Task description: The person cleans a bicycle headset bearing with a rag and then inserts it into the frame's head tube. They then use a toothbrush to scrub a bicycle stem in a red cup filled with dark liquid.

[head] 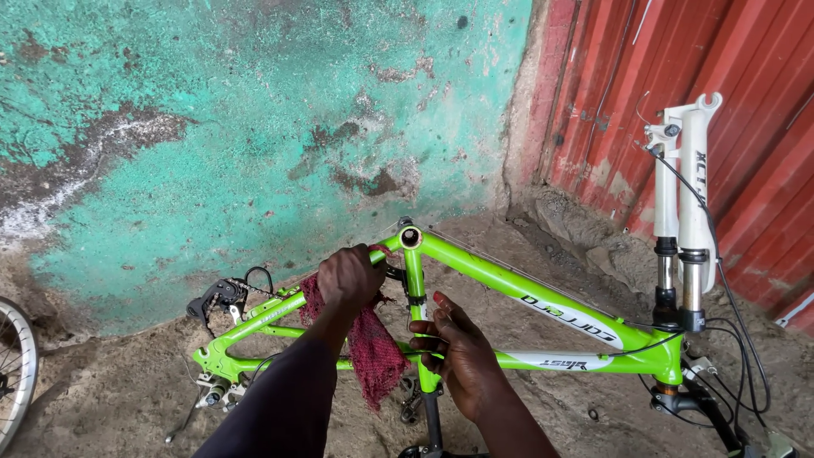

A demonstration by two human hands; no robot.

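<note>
Bicycle frame, bright green, upside down on the dirt floor against the wall, bottom bracket shell at the top of the triangle. No wheels fitted.

Red mesh rag draped over the chainstay just left of the bottom bracket, loose end hanging below the tube, frayed.

Left hand: grip closed over the rag's upper part, pressing it onto the chainstay, knuckles up. Dark sleeve on that arm.

Right hand: grip wrapped around the seat tube where it meets the top tube, fingers curled behind, thumb in front. The rag hangs just beside this hand, to its left.

Frame: glossy paint, white and black decals on the down tube and top tube, dirt on the rear dropouts. Black rear derailleur at the left end with a cable looping off it. White suspension fork at the right end, legs pointing up, black cables trailing.

Behind: wall in flaking turquoise paint; red corrugated metal sheeting to the right. Rim of a spoked wheel at the left edge.
</note>
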